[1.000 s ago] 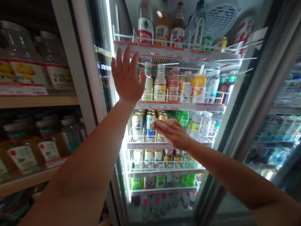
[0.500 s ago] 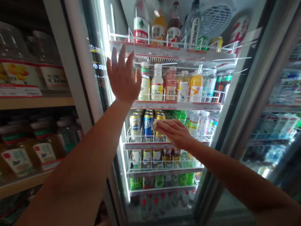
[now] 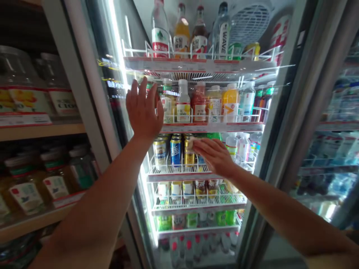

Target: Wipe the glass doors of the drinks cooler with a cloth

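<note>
I face a lit drinks fridge behind a glass door [image 3: 260, 157]. My left hand [image 3: 144, 110] lies flat and open against the glass, fingers spread, in front of the second shelf's left end. My right hand [image 3: 214, 156] presses a small pale cloth [image 3: 191, 142] against the glass, fingers closed over it, level with the shelf of beer cans [image 3: 175, 151]. Only a bit of the cloth shows at my fingertips.
Bottles fill the top shelf [image 3: 196, 65] and the second shelf [image 3: 213, 127]; cans and small bottles fill the lower racks. A wooden shelf unit [image 3: 42, 130] with large jars stands left. Another glass-door fridge [image 3: 331, 149] stands at the right.
My left hand has slid down the glass from the top shelf's level to the second shelf. My right hand with the cloth has shifted slightly right.
</note>
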`<state>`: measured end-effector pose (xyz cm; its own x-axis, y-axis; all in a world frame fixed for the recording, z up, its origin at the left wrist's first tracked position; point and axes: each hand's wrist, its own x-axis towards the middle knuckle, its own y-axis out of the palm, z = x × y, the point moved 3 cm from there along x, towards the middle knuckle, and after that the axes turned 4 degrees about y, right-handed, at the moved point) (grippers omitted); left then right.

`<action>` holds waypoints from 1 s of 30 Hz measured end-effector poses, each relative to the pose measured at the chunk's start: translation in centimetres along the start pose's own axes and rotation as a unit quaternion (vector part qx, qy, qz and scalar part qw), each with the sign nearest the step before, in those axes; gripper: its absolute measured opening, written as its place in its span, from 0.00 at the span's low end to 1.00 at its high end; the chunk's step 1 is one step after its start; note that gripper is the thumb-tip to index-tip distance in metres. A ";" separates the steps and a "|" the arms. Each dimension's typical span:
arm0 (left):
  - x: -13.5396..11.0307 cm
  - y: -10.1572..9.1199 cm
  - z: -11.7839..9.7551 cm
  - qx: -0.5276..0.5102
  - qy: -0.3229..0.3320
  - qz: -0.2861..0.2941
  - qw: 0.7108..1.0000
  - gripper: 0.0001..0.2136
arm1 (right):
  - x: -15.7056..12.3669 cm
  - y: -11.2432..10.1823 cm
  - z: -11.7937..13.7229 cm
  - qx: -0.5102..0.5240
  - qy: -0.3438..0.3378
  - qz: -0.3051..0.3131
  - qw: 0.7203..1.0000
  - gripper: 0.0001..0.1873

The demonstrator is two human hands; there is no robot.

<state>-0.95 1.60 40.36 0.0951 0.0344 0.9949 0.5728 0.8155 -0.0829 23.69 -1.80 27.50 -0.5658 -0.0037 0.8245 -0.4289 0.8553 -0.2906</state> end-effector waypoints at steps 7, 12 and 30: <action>-2.0 0.3 0.1 0.036 0.037 0.000 0.999 0.26 | -2.5 0.3 -0.2 0.010 0.063 -0.036 0.997 0.36; -2.2 0.5 0.3 0.039 0.040 -0.002 0.998 0.25 | -1.7 -0.4 -1.3 -0.007 0.036 -0.027 0.999 0.35; -11.4 0.8 -1.6 0.077 0.098 0.033 0.992 0.29 | -6.0 -4.8 -5.6 -0.072 0.150 -0.071 0.984 0.38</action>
<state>-0.25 0.94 28.85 0.2943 -0.0102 0.9557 0.4304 0.8942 -0.1230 33.08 -2.95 26.68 -0.2657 0.0066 0.9640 -0.3728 0.9215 -0.1091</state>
